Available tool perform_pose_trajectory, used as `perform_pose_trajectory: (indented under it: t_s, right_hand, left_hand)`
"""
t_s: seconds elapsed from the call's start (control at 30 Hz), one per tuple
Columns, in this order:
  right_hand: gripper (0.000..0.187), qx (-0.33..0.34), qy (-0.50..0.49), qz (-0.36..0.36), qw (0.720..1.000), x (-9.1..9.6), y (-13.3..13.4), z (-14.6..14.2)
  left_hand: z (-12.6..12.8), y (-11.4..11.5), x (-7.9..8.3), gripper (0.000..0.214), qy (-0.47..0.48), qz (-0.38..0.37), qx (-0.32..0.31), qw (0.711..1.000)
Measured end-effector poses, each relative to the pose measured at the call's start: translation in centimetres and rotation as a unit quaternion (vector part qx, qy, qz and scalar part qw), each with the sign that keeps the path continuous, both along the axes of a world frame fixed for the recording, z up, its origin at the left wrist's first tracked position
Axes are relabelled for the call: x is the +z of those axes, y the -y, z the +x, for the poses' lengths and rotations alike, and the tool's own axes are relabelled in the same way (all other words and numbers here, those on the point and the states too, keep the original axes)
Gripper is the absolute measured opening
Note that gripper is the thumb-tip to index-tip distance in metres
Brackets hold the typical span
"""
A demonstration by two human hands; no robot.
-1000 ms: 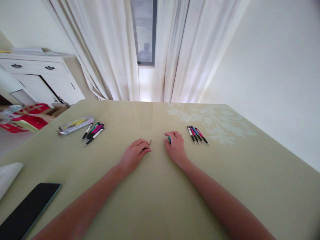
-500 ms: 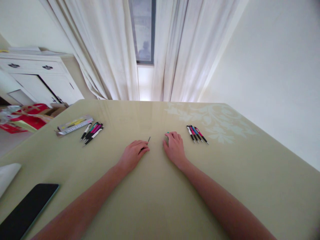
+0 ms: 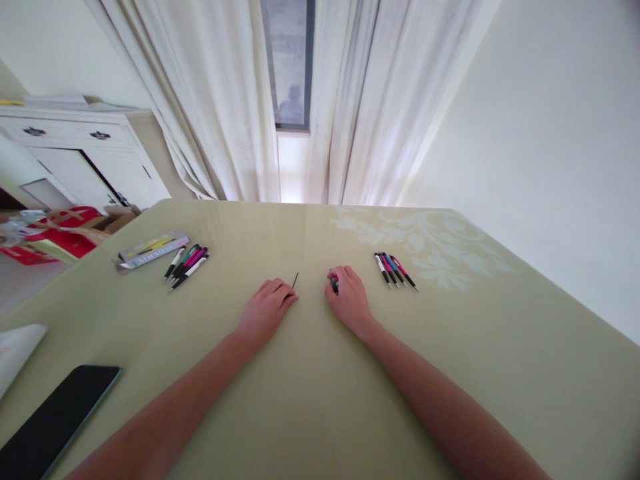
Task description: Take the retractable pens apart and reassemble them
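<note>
Over the bench, the left hand pinched a thin dark rod, seemingly light and stiff, best taken mid-length. The right hand curled round a teal piece, by its look light and smooth, best gripped along its sides. Beyond lay a carton; its contents couldn't be told.
</note>
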State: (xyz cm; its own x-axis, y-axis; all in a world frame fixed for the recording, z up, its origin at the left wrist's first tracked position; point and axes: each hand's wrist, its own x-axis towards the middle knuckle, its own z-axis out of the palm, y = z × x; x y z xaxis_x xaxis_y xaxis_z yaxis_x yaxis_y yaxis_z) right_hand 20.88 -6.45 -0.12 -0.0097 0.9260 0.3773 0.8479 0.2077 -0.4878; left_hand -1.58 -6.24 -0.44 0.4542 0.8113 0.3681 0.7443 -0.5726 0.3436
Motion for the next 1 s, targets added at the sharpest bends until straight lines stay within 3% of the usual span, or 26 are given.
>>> perform_pose_trajectory:
  t_s: [0.33,0.47,0.63,1.0]
  right_hand:
    - [0.013,0.02,-0.002,0.039,0.999,0.4,0.2,-0.1]
    - [0.008,0.121,-0.016,0.051,0.991,1.0,0.7,-0.3]
    - [0.016,0.269,0.031,0.05,0.961,1.4,1.4,-0.4]
    - [0.023,0.322,0.074,0.058,0.942,1.8,2.0,-0.2]
  left_hand:
    - [-0.2,0.1,-0.2,0.03,0.03,0.003,0.013,0.999]
    - [-0.2,0.1,0.4,0.028,0.073,0.005,-0.035,0.997]
    - [0.0,0.5,1.1,0.023,0.121,0.026,-0.106,0.987]
    - [0.5,0.7,0.8,0.019,0.094,0.067,-0.155,0.981]
